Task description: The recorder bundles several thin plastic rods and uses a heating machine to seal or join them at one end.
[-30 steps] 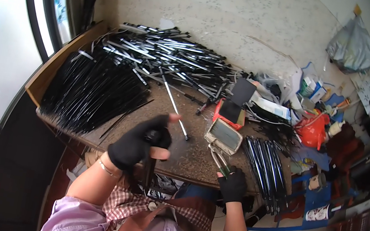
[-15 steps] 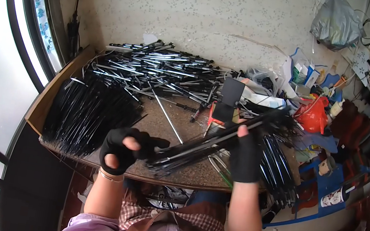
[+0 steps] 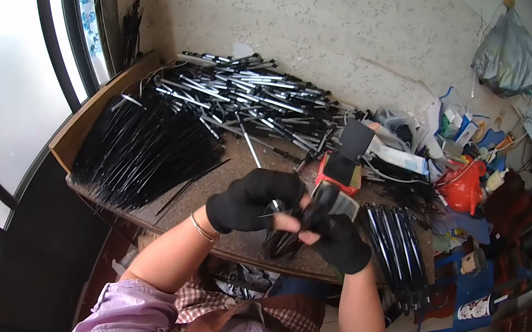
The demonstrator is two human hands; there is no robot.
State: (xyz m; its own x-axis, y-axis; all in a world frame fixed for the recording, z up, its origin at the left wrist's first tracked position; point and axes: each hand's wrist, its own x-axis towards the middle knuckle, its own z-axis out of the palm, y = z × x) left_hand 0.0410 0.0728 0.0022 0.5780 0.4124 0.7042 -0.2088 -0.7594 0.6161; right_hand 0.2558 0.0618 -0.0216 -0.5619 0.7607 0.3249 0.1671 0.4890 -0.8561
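My left hand and my right hand, both in black fingerless gloves, meet above the front of the table. Between them is a bundle of thin black rods, its upper end blurred by motion. The right hand's fingers close around the bundle. My left fingertips press against it from the other side, close to a small silvery rod end. Right of my hands lies a row of shiny black rods. A dense fan of thin black rods covers the table's left side.
Black-and-silver rods are heaped along the wall. A red box with a dark flap stands just beyond my hands. Bags, including a red plastic bag, clutter the right. A wooden board edges the left side.
The rod bundle has swung from a long slant to a steeper, foreshortened position between my hands. My left hand has moved right and closed onto it. The whole view has shifted slightly.
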